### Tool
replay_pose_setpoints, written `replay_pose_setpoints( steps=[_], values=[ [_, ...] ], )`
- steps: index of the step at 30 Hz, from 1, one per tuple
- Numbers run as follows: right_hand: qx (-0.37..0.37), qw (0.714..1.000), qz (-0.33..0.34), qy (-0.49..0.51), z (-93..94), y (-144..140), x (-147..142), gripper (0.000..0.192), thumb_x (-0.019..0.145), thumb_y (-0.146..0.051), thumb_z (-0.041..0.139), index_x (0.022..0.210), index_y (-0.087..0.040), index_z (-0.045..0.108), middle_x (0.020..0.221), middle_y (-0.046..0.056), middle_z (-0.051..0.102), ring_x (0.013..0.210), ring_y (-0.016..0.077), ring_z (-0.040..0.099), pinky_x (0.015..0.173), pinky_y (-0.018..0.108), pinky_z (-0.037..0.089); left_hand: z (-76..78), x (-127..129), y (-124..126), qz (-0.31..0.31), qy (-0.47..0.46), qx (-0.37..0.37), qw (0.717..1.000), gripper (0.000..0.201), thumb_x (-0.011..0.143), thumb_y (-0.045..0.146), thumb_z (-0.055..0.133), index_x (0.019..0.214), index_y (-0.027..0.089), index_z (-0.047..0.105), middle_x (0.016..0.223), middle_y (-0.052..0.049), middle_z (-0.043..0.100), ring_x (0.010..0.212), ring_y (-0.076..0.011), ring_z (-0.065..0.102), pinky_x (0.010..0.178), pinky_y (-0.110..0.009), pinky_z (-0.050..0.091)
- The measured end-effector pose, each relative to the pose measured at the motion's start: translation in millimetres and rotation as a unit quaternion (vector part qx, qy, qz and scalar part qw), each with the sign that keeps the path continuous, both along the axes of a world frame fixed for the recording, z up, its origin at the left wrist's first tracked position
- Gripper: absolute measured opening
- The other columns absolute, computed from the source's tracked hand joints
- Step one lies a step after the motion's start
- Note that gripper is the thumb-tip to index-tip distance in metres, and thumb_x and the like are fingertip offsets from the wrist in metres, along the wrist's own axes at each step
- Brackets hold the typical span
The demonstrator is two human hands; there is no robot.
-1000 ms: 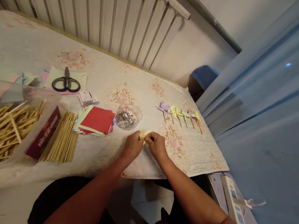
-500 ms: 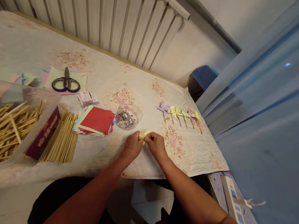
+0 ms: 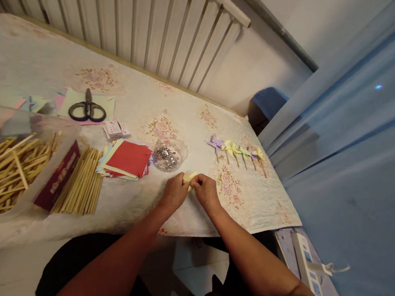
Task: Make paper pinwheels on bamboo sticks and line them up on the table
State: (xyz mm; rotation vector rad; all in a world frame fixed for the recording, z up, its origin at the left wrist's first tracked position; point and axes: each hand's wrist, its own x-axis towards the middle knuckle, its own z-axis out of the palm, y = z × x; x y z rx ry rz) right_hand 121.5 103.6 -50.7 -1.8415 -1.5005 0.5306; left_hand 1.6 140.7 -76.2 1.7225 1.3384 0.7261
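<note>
Far left: clear plastic tub of wooden sticks [image 3: 3,176]. Then a stack of coloured paper squares, red on top [image 3: 127,160], and a small clear dish of silver pins [image 3: 168,154]. Left hand [image 3: 174,192] and right hand [image 3: 205,191] both pinching one small pale-yellow folded paper piece [image 3: 189,176] above the table [image 3: 134,103] near its front edge. Right: row of small paper pinwheels on sticks [image 3: 237,151].

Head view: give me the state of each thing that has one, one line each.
Yellow paper: pinched between both hands, just above the table.
Left hand: grip shut on the paper.
Right hand: grip shut on the paper.
Scissors: closed, lying on paper sheets.
Bowl: upright, holding shiny bits.
Pinwheels: lying flat in a row.
Sticks: loose pile beside the box.
Box: open, sticks inside.
</note>
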Motion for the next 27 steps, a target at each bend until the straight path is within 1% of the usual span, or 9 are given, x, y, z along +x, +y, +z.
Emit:
replay_pose_setpoints(
  steps=[4, 7, 10, 13, 17, 19, 21, 24, 27],
  values=[
    [-0.088, 0.988, -0.039, 0.121, -6.7, 6.0, 1.7, 0.007, 0.069, -0.022, 0.057, 0.062, -0.02, 0.056, 0.053, -0.005, 0.051, 0.051, 0.0123, 0.045, 0.054, 0.024, 0.038, -1.5, 0.4, 0.7, 0.003, 0.005, -0.006, 1.0, 0.012, 0.084, 0.018, 0.05, 0.079, 0.015, 0.06, 0.075, -0.004, 0.064, 0.066, -0.0145, 0.05, 0.06, -0.026, 0.029],
    [-0.044, 0.999, 0.011, 0.012, 0.5, 5.2, 3.5, 0.011, 0.072, -0.018, 0.056, 0.061, -0.02, 0.056, 0.059, -0.003, 0.055, 0.058, 0.0137, 0.049, 0.061, 0.025, 0.04, -3.3, 1.2, 0.7, 0.003, 0.005, -0.006, 1.0, 0.012, 0.084, 0.018, 0.05, 0.079, 0.015, 0.06, 0.075, -0.004, 0.065, 0.066, -0.0146, 0.05, 0.061, -0.026, 0.029],
    [0.024, 0.985, 0.099, -0.14, 11.4, 1.8, 3.8, 0.014, 0.077, -0.015, 0.052, 0.066, -0.02, 0.059, 0.07, 0.002, 0.059, 0.07, 0.0161, 0.053, 0.07, 0.027, 0.04, -4.7, 1.8, 0.4, 0.002, -0.002, 0.003, 1.0, 0.013, 0.086, 0.017, 0.049, 0.079, 0.016, 0.06, 0.076, -0.004, 0.065, 0.067, -0.0146, 0.051, 0.061, -0.026, 0.03],
    [0.033, 0.976, 0.134, -0.17, 15.2, 1.1, 3.5, 0.015, 0.078, -0.014, 0.05, 0.068, -0.019, 0.06, 0.073, 0.003, 0.059, 0.073, 0.0165, 0.053, 0.072, 0.028, 0.04, -5.2, 1.9, 0.5, 0.005, -0.002, 0.008, 1.0, 0.014, 0.086, 0.018, 0.048, 0.08, 0.016, 0.061, 0.077, -0.004, 0.066, 0.068, -0.0148, 0.052, 0.061, -0.026, 0.031],
    [-0.031, 0.999, 0.029, -0.027, 4.8, 5.8, 3.7, 0.012, 0.071, -0.016, 0.054, 0.06, -0.02, 0.056, 0.062, -0.002, 0.056, 0.061, 0.0137, 0.051, 0.063, 0.025, 0.039, -4.7, 1.5, 0.9, 0.004, 0.009, -0.005, 1.0, 0.012, 0.084, 0.017, 0.051, 0.08, 0.015, 0.061, 0.076, -0.004, 0.066, 0.068, -0.0148, 0.052, 0.06, -0.025, 0.03],
    [-0.08, 0.995, -0.02, 0.058, -0.6, 8.0, 4.1, 0.01, 0.069, -0.019, 0.055, 0.059, -0.02, 0.056, 0.055, -0.004, 0.053, 0.054, 0.0126, 0.047, 0.057, 0.025, 0.038, -4.5, 1.2, 0.8, 0.003, 0.002, -0.009, 1.0, 0.011, 0.083, 0.016, 0.051, 0.081, 0.015, 0.061, 0.076, -0.004, 0.066, 0.068, -0.0148, 0.053, 0.06, -0.025, 0.03],
    [-0.096, 0.992, -0.023, 0.074, -1.1, 8.4, 4.5, 0.009, 0.069, -0.02, 0.056, 0.06, -0.02, 0.057, 0.054, -0.005, 0.052, 0.052, 0.0126, 0.046, 0.056, 0.025, 0.038, -4.1, 1.0, 0.5, 0.003, -0.003, -0.011, 1.0, 0.011, 0.083, 0.016, 0.051, 0.081, 0.015, 0.062, 0.077, -0.005, 0.066, 0.068, -0.015, 0.053, 0.061, -0.025, 0.031],
    [-0.032, 0.996, 0.063, -0.05, 7.9, 5.6, 5.2, 0.011, 0.074, -0.016, 0.054, 0.064, -0.02, 0.059, 0.065, -0.001, 0.059, 0.065, 0.0148, 0.053, 0.066, 0.026, 0.041, -2.6, 0.7, -0.2, 0.003, 0.001, -0.009, 1.0, 0.012, 0.084, 0.016, 0.05, 0.082, 0.014, 0.062, 0.078, -0.006, 0.066, 0.069, -0.0155, 0.054, 0.061, -0.026, 0.032],
    [0.02, 0.976, 0.151, -0.157, 17.0, 2.6, 6.0, 0.014, 0.079, -0.014, 0.051, 0.07, -0.02, 0.061, 0.076, 0.003, 0.061, 0.076, 0.0165, 0.054, 0.074, 0.028, 0.041, -0.3, 0.5, -0.6, 0.0, -0.001, -0.006, 1.0, 0.015, 0.086, 0.017, 0.048, 0.082, 0.014, 0.062, 0.079, -0.006, 0.066, 0.069, -0.0154, 0.054, 0.062, -0.026, 0.032]
  ],
)
